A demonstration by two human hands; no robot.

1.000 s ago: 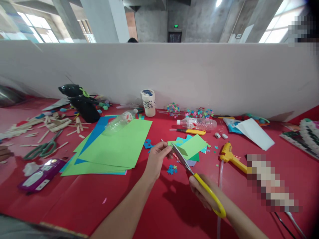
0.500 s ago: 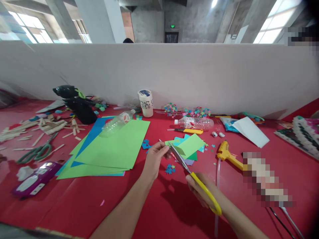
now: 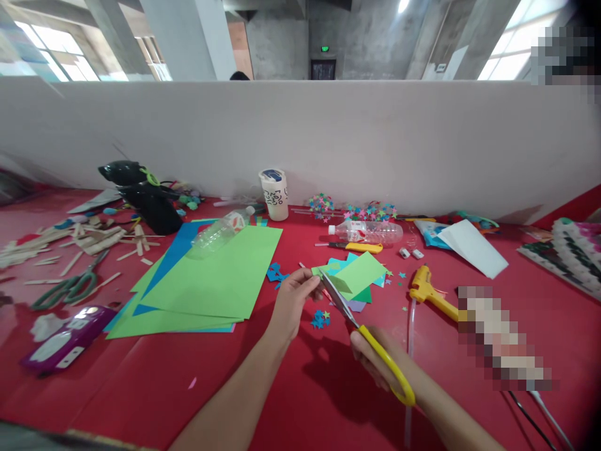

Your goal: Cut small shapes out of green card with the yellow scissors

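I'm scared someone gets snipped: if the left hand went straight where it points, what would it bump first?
Probably the silver metal blades of the yellow-handled scissors, just past the left hand. Beyond lies a light-green paper rectangle. Depth is hard to judge.

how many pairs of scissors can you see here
2. The yellow-handled scissors are in the right hand; the green-handled scissors lie toward the left end of the red table. More could be hidden under the clutter.
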